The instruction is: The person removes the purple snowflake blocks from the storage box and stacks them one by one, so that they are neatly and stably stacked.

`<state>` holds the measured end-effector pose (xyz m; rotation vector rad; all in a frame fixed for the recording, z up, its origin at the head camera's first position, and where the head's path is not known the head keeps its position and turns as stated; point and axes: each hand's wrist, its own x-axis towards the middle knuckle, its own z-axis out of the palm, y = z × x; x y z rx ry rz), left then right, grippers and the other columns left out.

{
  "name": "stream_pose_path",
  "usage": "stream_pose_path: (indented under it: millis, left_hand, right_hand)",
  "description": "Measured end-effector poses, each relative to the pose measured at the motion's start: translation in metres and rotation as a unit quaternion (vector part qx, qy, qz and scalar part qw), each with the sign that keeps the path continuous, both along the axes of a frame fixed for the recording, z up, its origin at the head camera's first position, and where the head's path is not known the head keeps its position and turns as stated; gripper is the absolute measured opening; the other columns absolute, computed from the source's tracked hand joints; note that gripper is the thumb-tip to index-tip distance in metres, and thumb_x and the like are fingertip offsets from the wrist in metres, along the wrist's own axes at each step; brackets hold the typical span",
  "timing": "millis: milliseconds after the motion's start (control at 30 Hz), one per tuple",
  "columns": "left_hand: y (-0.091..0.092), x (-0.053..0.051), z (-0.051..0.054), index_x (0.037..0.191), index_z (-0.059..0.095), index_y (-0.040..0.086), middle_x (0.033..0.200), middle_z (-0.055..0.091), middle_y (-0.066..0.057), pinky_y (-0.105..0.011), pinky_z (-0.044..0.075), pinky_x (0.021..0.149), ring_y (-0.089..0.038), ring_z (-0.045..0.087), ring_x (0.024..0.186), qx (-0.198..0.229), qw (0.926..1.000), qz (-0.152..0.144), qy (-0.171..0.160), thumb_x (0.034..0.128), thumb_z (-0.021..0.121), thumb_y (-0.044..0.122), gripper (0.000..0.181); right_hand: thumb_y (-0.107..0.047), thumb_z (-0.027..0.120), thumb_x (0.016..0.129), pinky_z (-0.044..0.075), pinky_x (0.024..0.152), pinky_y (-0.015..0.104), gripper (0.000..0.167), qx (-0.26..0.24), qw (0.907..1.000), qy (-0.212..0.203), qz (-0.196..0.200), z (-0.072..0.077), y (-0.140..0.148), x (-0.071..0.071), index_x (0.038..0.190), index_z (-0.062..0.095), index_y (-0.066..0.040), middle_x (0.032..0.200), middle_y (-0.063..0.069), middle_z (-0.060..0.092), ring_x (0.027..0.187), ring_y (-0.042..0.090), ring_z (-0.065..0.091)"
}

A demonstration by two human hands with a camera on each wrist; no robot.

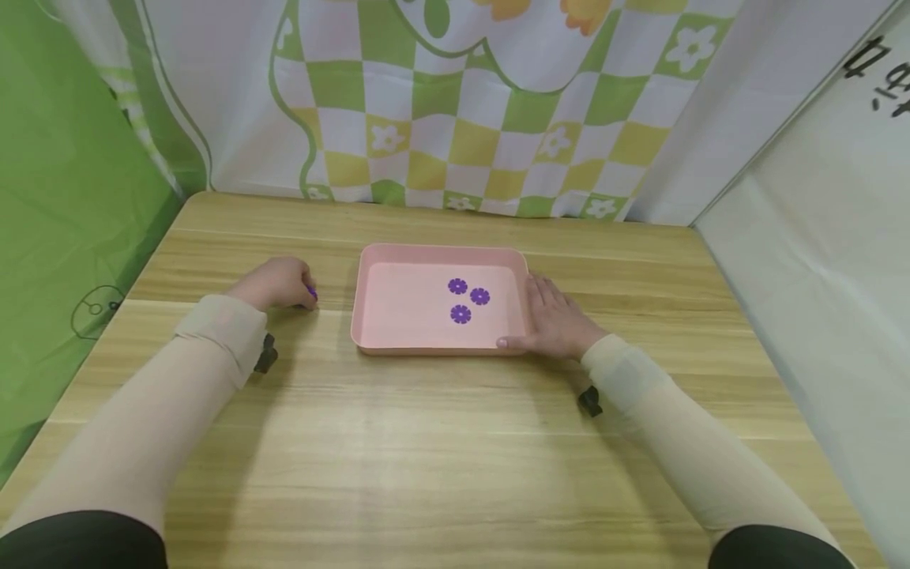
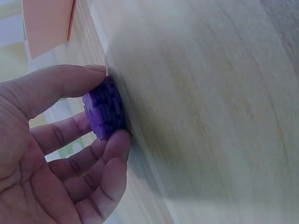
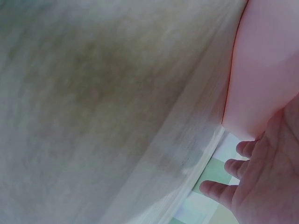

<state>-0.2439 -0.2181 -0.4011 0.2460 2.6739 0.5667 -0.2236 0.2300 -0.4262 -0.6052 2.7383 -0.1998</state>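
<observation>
My left hand [image 1: 276, 283] is just above the table, left of the pink tray [image 1: 405, 337]. Between its thumb and fingers it pinches a short stack of purple snowflake discs [image 2: 102, 109], with notched edges showing in the left wrist view. Three purple snowflake discs [image 1: 460, 314] lie flat inside the tray, right of its middle. My right hand [image 1: 562, 320] rests against the tray's right end, its thumb at the front right corner and its fingers stretched along the outer wall. The right wrist view shows several fingertips beside the pink wall [image 3: 261, 70].
The wooden table [image 1: 398, 458] extends all around the tray. A checked green and yellow curtain [image 1: 490, 142] hangs at its back edge. Green fabric [image 1: 64, 197] stands on the left and a white sheet [image 1: 803, 229] on the right.
</observation>
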Motion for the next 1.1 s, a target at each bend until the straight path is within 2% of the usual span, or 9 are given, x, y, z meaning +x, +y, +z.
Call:
stream_pose_path:
  millis: [333,500,600,767,967,1100]
  left_hand:
    - [0.001,0.001,-0.001,0.092,0.063,-0.001,0.091,0.066,-0.015,-0.046,0.052,0.079,-0.029,0.059,0.083,0.001,1.0000,-0.001,-0.004,0.0852,0.076,0.012,0.019]
    - [-0.001,0.002,0.002,0.098,0.064,-0.003,0.094,0.065,-0.016,-0.047,0.052,0.080,-0.030,0.058,0.086,-0.002,0.9999,0.002,-0.013,0.0877,0.076,0.021,0.029]
    - [-0.003,0.001,0.007,0.107,0.063,-0.008,0.100,0.066,-0.020,-0.050,0.051,0.083,-0.033,0.059,0.091,-0.014,0.9998,0.004,-0.014,0.0952,0.068,0.031,0.042]
    - [-0.010,-0.002,0.017,0.122,0.056,-0.017,0.114,0.062,-0.033,-0.056,0.052,0.085,-0.042,0.061,0.098,-0.007,0.9998,0.016,-0.006,0.1060,0.049,0.034,0.054]
    - [-0.015,-0.007,0.019,0.123,0.055,-0.017,0.116,0.061,-0.035,-0.056,0.054,0.082,-0.042,0.064,0.091,0.003,0.9995,0.032,-0.001,0.1073,0.046,0.031,0.051]
    - [-0.013,-0.009,0.020,0.126,0.053,-0.018,0.121,0.059,-0.037,-0.057,0.053,0.085,-0.045,0.063,0.096,0.005,0.9993,0.036,0.006,0.1065,0.047,0.030,0.052]
  right_hand:
    - [-0.072,0.063,0.088,0.010,0.123,0.058,0.129,-0.004,1.0000,-0.002,-0.006,0.000,0.000,-0.001,0.158,-0.005,0.011,0.166,0.032,-0.002,0.153,0.048,0.003]
    - [-0.070,0.064,0.089,0.009,0.123,0.058,0.128,-0.011,0.9999,-0.008,-0.004,0.001,-0.001,0.000,0.158,-0.006,0.012,0.166,0.032,-0.003,0.153,0.048,0.003]
    - [-0.067,0.065,0.090,0.008,0.124,0.057,0.126,-0.015,0.9998,-0.011,-0.001,0.002,-0.001,0.001,0.157,-0.005,0.013,0.166,0.032,-0.004,0.153,0.048,0.002]
    - [-0.066,0.065,0.091,0.009,0.124,0.055,0.125,-0.013,0.9999,-0.007,0.003,0.003,0.000,0.001,0.157,-0.005,0.013,0.166,0.032,-0.004,0.153,0.048,0.002]
    - [-0.066,0.065,0.091,0.010,0.123,0.056,0.125,-0.009,0.9999,-0.002,0.005,0.002,0.000,0.001,0.157,-0.004,0.015,0.166,0.033,-0.002,0.153,0.049,0.004]
    - [-0.066,0.064,0.091,0.010,0.123,0.057,0.125,-0.011,0.9999,-0.005,0.003,0.002,0.000,0.001,0.157,-0.005,0.014,0.166,0.033,-0.003,0.153,0.049,0.003]
